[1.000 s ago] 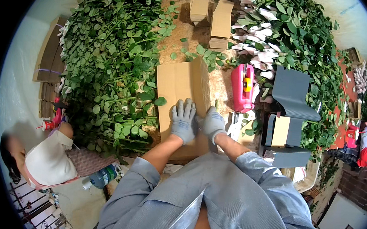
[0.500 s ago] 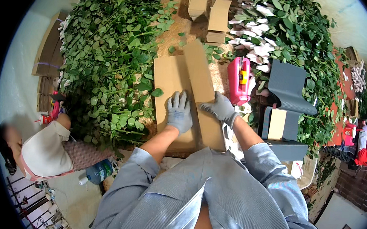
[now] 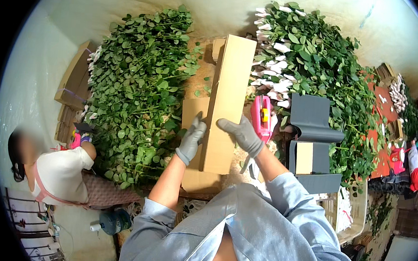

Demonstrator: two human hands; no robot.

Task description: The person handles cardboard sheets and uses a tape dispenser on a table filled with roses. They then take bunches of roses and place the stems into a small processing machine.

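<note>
I see a long, flat cardboard box (image 3: 227,102) held up over the table, standing on its long axis and running from the hands toward the far wall. My left hand (image 3: 190,141), in a grey glove, clasps its lower left edge; my right hand (image 3: 242,133), gloved too, grips the lower right edge, fingers curled onto the face. Behind it a second cardboard sheet (image 3: 194,115) lies flat. Just right of the box sits a pink tape dispenser (image 3: 261,117), then grey folded trays (image 3: 312,133). Heaps of leafy green stems (image 3: 133,90) lie on both sides. A seated person (image 3: 58,172) works at the far left.
</note>
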